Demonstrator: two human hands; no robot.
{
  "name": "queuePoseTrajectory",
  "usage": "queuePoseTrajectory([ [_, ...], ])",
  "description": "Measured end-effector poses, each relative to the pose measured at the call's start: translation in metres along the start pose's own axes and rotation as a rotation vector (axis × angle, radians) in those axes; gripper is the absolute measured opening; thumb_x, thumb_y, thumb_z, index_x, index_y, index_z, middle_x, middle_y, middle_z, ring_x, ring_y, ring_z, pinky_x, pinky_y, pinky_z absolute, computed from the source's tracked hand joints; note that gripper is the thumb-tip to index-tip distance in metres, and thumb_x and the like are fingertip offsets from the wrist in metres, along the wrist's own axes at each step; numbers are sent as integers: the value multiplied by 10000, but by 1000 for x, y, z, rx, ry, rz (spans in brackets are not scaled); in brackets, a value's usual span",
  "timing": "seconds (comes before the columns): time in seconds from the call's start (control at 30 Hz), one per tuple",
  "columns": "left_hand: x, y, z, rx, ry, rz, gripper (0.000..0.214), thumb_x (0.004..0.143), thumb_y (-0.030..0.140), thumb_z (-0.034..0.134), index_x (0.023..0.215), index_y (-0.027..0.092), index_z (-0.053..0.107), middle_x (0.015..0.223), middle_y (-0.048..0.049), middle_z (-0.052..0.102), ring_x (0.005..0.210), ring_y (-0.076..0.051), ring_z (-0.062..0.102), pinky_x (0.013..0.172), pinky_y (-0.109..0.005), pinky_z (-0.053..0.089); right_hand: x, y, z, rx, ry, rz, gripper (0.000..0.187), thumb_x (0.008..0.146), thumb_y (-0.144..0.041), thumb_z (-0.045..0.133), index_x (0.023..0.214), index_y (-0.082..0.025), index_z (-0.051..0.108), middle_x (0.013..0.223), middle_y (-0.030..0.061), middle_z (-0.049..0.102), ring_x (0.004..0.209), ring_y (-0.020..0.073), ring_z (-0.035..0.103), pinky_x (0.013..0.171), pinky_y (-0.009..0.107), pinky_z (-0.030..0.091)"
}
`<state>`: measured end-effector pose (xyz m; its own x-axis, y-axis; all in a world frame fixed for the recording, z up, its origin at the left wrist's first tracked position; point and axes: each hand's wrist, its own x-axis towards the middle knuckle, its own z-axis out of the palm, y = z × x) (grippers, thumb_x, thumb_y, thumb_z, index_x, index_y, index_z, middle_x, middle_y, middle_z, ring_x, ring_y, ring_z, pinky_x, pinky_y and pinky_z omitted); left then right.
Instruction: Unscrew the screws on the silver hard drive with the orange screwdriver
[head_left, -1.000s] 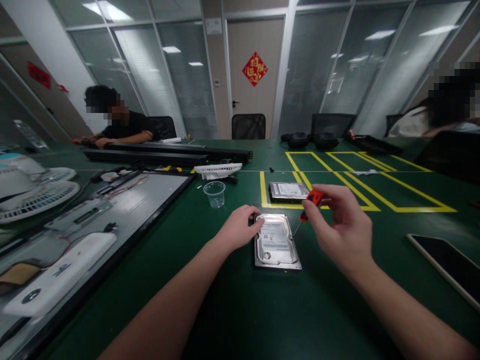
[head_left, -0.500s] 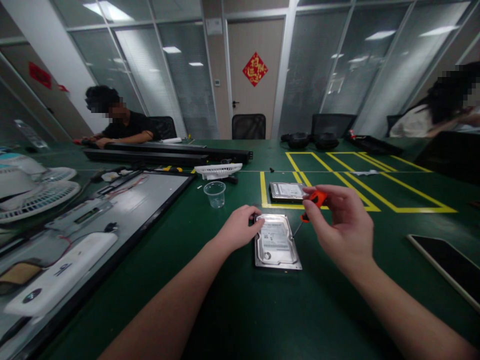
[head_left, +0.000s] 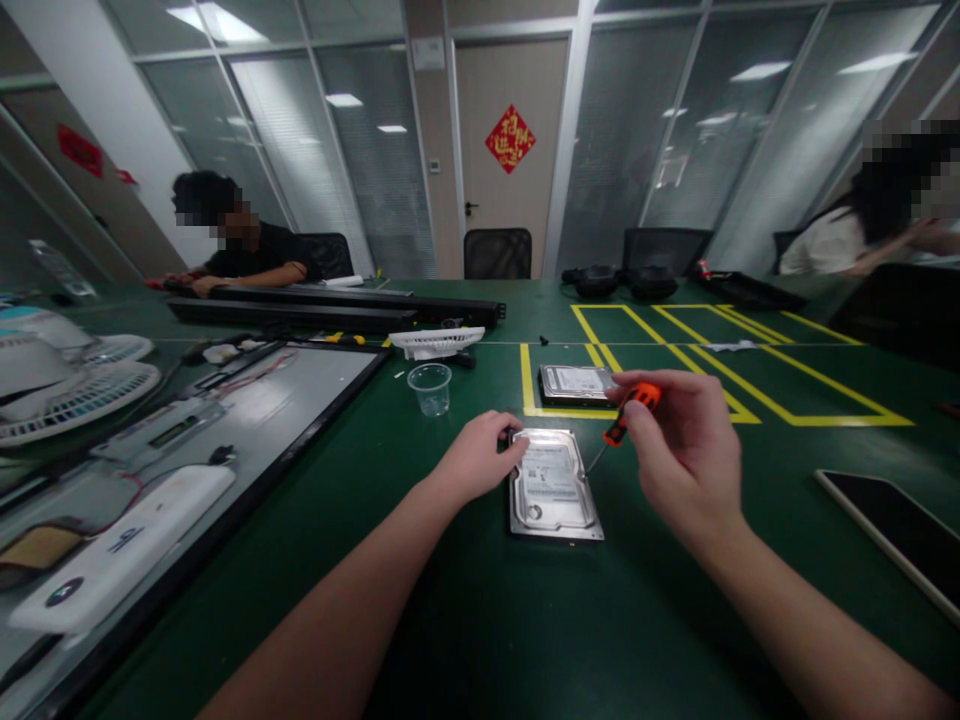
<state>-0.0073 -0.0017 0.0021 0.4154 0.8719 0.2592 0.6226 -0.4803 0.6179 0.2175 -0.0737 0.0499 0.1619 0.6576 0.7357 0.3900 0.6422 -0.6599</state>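
Fingers of the left hand [head_left: 480, 455] clasp the far left corner of a hard drive [head_left: 553, 492] (label upward) on the green table [head_left: 480, 610]; the right hand [head_left: 696, 450] grasps an orange-and-black screwdriver [head_left: 618, 428], tip at the drive's right edge. Beyond lies a second drive [head_left: 572, 382].

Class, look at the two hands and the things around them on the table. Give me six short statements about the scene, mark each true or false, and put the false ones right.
1. The left hand touches the nearer hard drive. True.
2. The nearer hard drive stands on its edge. False: it lies flat, label up.
3. The right hand holds an orange-and-black screwdriver. True.
4. The screwdriver is held well away from the nearer hard drive. False: its tip is at that drive's right edge.
5. A clear plastic cup stands to the left of both drives. True.
6. The two drives are stacked. False: the farther hard drive lies apart, beyond the nearer one.
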Motion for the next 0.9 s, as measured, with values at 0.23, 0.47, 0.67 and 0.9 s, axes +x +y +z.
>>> queuePoseTrajectory([
  [0.23,1,0,1,8,16,14,260,969,360,623,1118,178,734,1077,-80,710,975,-228,659,858,-363,524,3,8,-5,-228,39,-123,352,856,-269,799,1178,-282,657,1084,42,649,939,215,653,825,414,562],
  [0.47,0,2,0,-6,14,9,253,968,354,625,1114,182,738,1074,-80,709,968,-226,659,853,-361,528,1,2,-4,-215,2,-93,346,941,-234,686,1279,-300,654,1142,46,695,989,214,681,876,423,576],
  [0.67,0,2,0,1,5,6,268,975,369,617,1133,188,734,1098,-84,711,980,-230,660,862,-367,529,0,-1,-4,-96,-18,-16,291,1001,-248,592,1283,-304,640,1228,61,714,1095,234,704,938,451,577],
  [0.9,1,-1,2,3,13,6,273,971,380,624,1135,193,736,1089,-79,710,973,-225,658,866,-367,533,3,4,-6,-247,-2,-119,359,902,-235,734,1247,-306,665,1142,49,674,1009,235,676,855,434,580],
])
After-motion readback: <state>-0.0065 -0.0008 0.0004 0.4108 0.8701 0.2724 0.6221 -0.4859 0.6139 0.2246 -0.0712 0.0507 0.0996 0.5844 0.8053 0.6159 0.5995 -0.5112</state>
